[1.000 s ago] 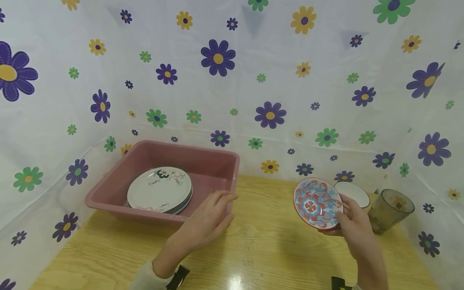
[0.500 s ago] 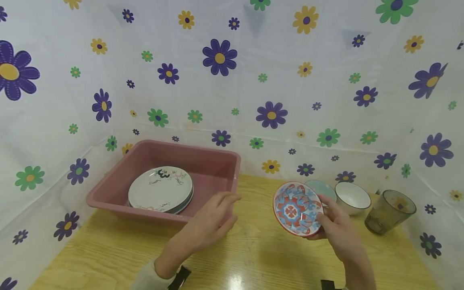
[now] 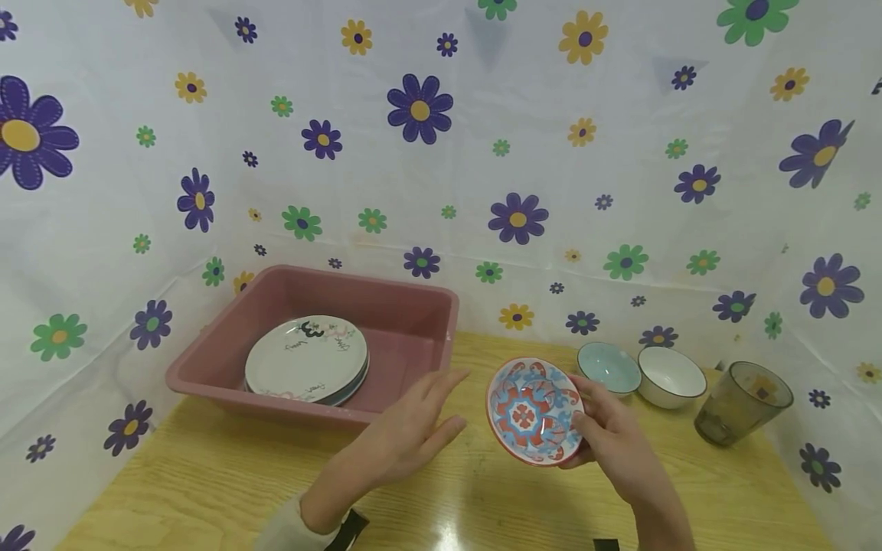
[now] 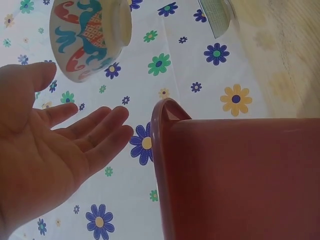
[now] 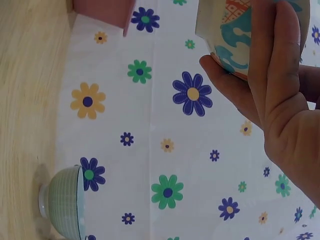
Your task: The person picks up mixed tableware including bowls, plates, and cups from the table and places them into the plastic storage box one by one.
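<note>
above the wooden table (image 3: 200, 474), beside the pink tub (image 3: 396, 348), the right hand (image 3: 616, 436) pinches the patterned bowl (image 3: 527, 413) at its rim; the round mouth points upward, tilted toward the head camera, favouring no long axis. near it, the left hand (image 3: 406, 428) holds fingers straight, thumb apart.

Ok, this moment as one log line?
right hand: holds patterned bowl | left hand: empty | tub: plates | table: blue bowl, white bowl, glass
</note>
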`<state>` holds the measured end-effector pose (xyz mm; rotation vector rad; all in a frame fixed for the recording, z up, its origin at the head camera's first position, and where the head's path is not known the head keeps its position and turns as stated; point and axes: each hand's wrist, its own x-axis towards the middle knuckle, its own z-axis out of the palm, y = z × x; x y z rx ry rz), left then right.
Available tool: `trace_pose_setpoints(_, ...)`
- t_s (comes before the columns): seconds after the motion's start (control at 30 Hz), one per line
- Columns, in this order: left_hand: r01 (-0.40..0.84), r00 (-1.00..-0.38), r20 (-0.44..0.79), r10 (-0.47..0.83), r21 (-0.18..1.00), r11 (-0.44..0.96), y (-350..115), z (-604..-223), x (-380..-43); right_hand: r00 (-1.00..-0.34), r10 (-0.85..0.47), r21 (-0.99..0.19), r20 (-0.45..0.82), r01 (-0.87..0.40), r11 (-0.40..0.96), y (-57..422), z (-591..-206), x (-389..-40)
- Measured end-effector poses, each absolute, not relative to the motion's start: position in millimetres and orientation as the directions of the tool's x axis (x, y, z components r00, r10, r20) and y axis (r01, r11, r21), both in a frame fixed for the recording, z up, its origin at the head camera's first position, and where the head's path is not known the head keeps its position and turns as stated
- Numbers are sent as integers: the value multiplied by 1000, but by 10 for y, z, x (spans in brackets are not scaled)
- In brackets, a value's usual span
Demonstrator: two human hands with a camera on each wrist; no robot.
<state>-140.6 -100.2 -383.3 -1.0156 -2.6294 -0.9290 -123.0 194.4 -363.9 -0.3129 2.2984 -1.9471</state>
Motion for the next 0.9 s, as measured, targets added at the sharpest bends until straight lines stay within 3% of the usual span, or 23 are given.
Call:
trace_pose_setpoints(0.3, 643, -749, 324, 578, 567, 515, -1019, -3835, -1420, -950, -311, -989, 6, -52, 140, 1855, -3642, -1208)
trace_pose_setpoints(0.6, 711, -631, 379, 677, 632, 309, -983, -3851, -1444, -923, -384, -991, 10, -59, 118, 1794, -3647, -1192)
trace_pose_setpoints(0.9, 618, -638, 323, 699, 757, 215, -981, -3843, -1409, -908, -418, -991, 29, -83, 110, 1757, -3653, -1177)
